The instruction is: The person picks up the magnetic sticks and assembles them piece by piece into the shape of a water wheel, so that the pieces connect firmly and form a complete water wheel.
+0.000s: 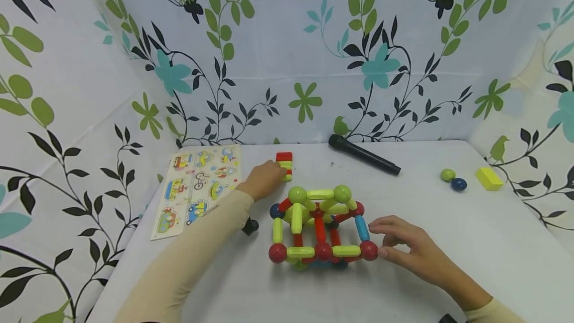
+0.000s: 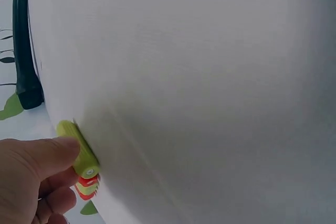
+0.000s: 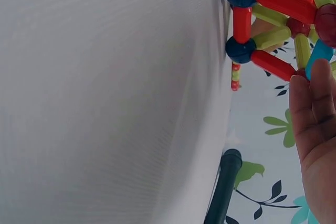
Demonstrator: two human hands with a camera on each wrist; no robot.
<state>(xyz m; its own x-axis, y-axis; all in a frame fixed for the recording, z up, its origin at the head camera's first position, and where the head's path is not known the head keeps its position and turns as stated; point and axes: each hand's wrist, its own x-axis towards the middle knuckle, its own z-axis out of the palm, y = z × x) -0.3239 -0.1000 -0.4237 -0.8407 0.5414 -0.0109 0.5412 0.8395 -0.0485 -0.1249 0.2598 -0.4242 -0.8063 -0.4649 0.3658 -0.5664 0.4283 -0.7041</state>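
Note:
A frame of red, green and blue magnetic sticks and balls (image 1: pixel 318 228) stands mid-table, seen also in the right wrist view as the frame (image 3: pixel 283 19). My right hand (image 1: pixel 403 245) rests at its right end, straight fingertips (image 3: pixel 310 93) touching the blue stick (image 1: pixel 361 227) and the red corner ball (image 1: pixel 369 249). My left hand (image 1: pixel 264 178) reaches to a small stack of red and green sticks (image 1: pixel 284 166) behind the frame. Its thumb (image 2: pixel 52 148) and fingers pinch the top green stick (image 2: pixel 79 149), with red and green sticks (image 2: pixel 88 187) beneath.
A black microphone (image 1: pixel 363 154) lies at the back. A vehicle picture board (image 1: pixel 197 188) lies at the left, with a small black object (image 1: pixel 250 226) near my left forearm. A green ball (image 1: pixel 447 174), a blue ball (image 1: pixel 458 184) and a yellow block (image 1: pixel 489 178) sit at the right.

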